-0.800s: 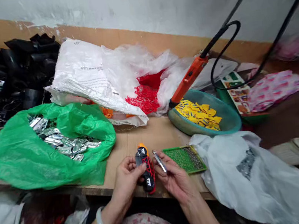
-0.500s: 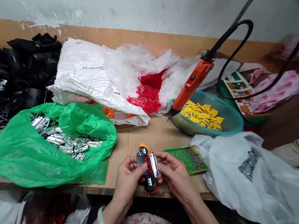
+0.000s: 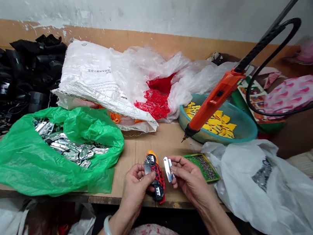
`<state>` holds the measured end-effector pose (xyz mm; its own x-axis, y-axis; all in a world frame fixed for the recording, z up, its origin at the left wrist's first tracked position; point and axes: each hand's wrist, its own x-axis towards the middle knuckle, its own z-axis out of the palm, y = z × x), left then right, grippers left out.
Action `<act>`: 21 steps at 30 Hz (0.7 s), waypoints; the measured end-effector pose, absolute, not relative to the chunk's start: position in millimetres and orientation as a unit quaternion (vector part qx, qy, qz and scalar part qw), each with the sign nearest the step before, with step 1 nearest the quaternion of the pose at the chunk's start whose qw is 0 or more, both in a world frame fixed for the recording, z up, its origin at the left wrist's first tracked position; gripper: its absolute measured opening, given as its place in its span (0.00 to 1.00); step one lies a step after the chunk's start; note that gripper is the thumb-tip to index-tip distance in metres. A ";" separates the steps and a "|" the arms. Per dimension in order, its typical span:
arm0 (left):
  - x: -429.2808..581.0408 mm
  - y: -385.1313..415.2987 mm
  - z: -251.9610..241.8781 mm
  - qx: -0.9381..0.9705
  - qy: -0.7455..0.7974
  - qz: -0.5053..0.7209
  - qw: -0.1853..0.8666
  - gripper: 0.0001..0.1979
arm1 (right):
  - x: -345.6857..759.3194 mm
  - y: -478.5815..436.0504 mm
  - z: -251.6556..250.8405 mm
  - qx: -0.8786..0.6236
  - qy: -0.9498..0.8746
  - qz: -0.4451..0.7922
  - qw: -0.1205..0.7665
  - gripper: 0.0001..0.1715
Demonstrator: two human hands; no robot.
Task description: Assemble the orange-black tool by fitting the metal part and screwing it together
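Black and red plastic with an orange tip: the toy (image 3: 154, 176) stands on end in my left hand (image 3: 135, 185), thumb laid across its face and fingers curled behind it. It hangs just over the near edge of the table (image 3: 160, 140). My right hand (image 3: 191, 179) pinches a small silver plate (image 3: 168, 168) between thumb and forefinger. The plate is upright and just beside the toy's right side, with a thin gap between the two.

Under my right hand lies a green tray (image 3: 192, 158) of small dark screws. Beyond it an orange screwdriver (image 3: 215, 99) hangs on a black cable, its tip pointing down at the table near a teal bowl (image 3: 246, 125) of yellow parts (image 3: 215, 118). To my left a green bag (image 3: 28, 168) lies open with silver pieces (image 3: 66, 146) inside. A white bag (image 3: 273, 190) slumps to my right, near the tray. Red frames (image 3: 154, 102) spill from clear plastic at the back.
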<state>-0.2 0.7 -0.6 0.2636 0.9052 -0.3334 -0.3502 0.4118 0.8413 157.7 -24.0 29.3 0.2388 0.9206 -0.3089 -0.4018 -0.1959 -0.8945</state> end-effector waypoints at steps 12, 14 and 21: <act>3.2 -2.5 5.6 0.373 0.419 0.488 0.668 0.15 | 77.0 49.2 68.4 -0.384 -0.443 0.601 0.543 0.26; 0.8 -0.8 3.2 0.382 0.425 0.499 0.652 0.14 | 65.7 52.2 72.7 -0.365 -0.487 0.576 0.546 0.29; -4.5 3.1 -8.6 0.367 0.416 0.443 0.704 0.19 | 131.2 -5.2 54.1 -0.487 -0.448 0.429 0.615 0.15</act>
